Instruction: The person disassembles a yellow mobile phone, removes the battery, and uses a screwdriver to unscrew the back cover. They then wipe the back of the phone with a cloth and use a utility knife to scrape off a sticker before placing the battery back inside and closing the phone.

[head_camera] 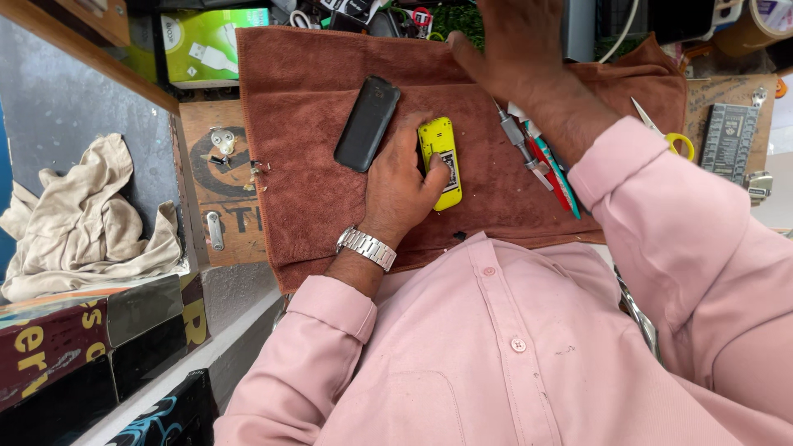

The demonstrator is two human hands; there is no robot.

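My left hand (402,183), with a metal watch on its wrist, rests on a brown towel (314,190) and grips a small yellow phone (440,149) lying back-up with its inside showing. A black phone (367,124) lies just left of that hand on the towel. My right hand (516,45) is stretched to the towel's far edge. Its fingertips are cut off by the top of the frame, so I cannot tell whether it holds anything.
Screwdrivers and red and teal tools (541,161) lie on the towel under my right forearm. Yellow-handled scissors (671,140) and a dark circuit board (728,140) lie at the right. A green box (211,41) and a beige cloth (83,215) sit at the left.
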